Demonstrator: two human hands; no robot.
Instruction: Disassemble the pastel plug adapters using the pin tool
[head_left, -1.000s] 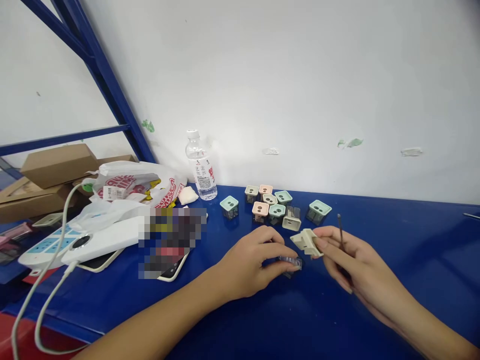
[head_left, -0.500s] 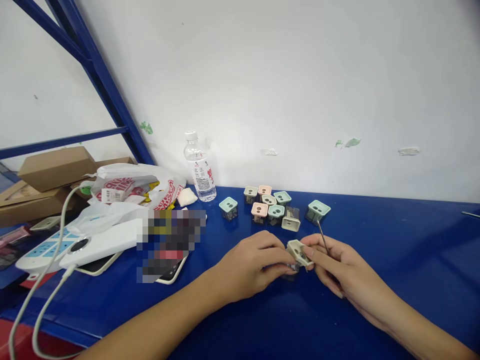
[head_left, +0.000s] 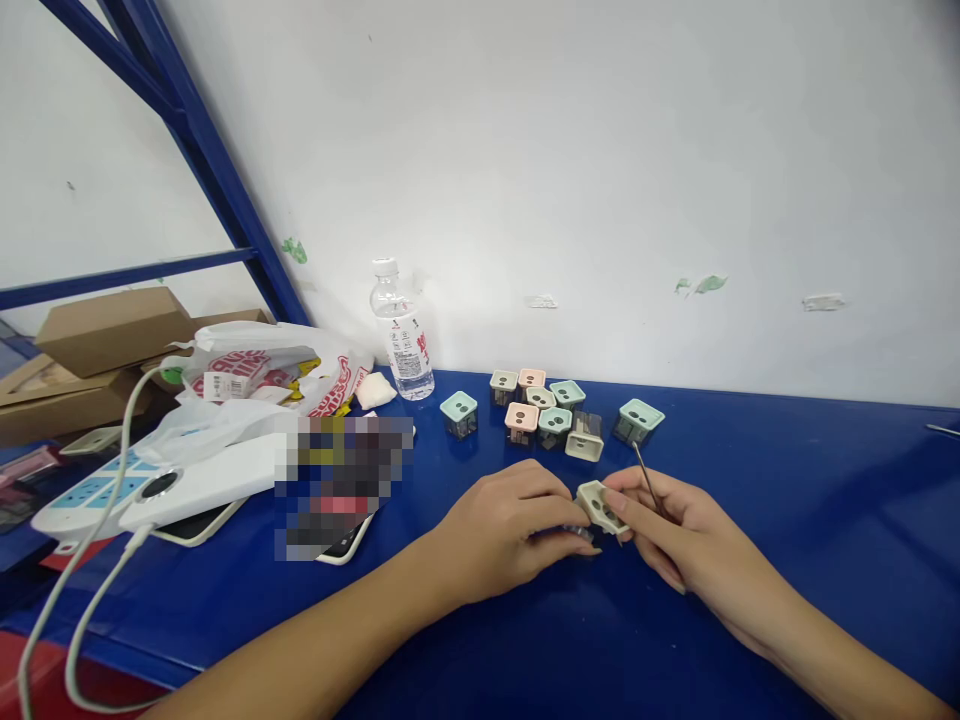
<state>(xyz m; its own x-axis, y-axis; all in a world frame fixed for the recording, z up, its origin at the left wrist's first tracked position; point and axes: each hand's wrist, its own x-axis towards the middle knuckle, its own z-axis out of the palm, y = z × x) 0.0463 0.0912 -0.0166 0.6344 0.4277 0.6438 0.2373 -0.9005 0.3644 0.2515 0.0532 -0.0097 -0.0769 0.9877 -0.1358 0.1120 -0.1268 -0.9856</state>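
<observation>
My left hand is closed on the small clear container of a pencil sharpener, mostly covered by the fingers. The sharpener's cream two-hole lid is pinched between thumb and fingers of my right hand. It sits tilted, close beside the container; whether the two touch is hard to tell. A thin metal rod, like a small screwdriver, also sticks up from the right hand. Beyond the hands stand several sharpeners, among them a mint one, a pink one and a cream one turned over.
A water bottle stands by the wall. To the left are a plastic bag, cardboard boxes, a white power bank with a cable, and a power strip. A thin metal piece lies far right.
The left fingers have shifted slightly around the clear container, and less of it shows below them. The right hand keeps its hold on lid and rod. The view has shifted a little.
</observation>
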